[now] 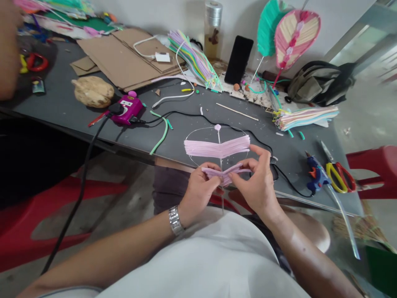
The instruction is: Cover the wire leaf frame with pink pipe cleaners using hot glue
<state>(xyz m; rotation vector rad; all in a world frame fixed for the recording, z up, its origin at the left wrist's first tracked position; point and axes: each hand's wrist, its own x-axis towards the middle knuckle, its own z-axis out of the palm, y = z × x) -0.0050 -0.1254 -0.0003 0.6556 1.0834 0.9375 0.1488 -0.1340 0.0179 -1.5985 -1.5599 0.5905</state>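
Observation:
A thin wire leaf-shaped frame (198, 133) with a pink bead at its top lies over the front edge of the grey table (62, 103). A band of pale pink strips (217, 147) runs across the frame. Below it, my left hand (198, 191) and my right hand (259, 186) both pinch a small bundle of pink strips (223, 173) against the frame's centre stem. A metal watch sits on my left wrist.
A blue glue gun (315, 174) and yellow-red scissors (338, 176) lie at the right. A purple power strip (127, 109), cardboard sheets (124, 58), coloured strip bundles (195, 58), a phone (238, 60), finished leaf fans (294, 37), a bag (319, 82). Another person's arm (9, 49) is at far left.

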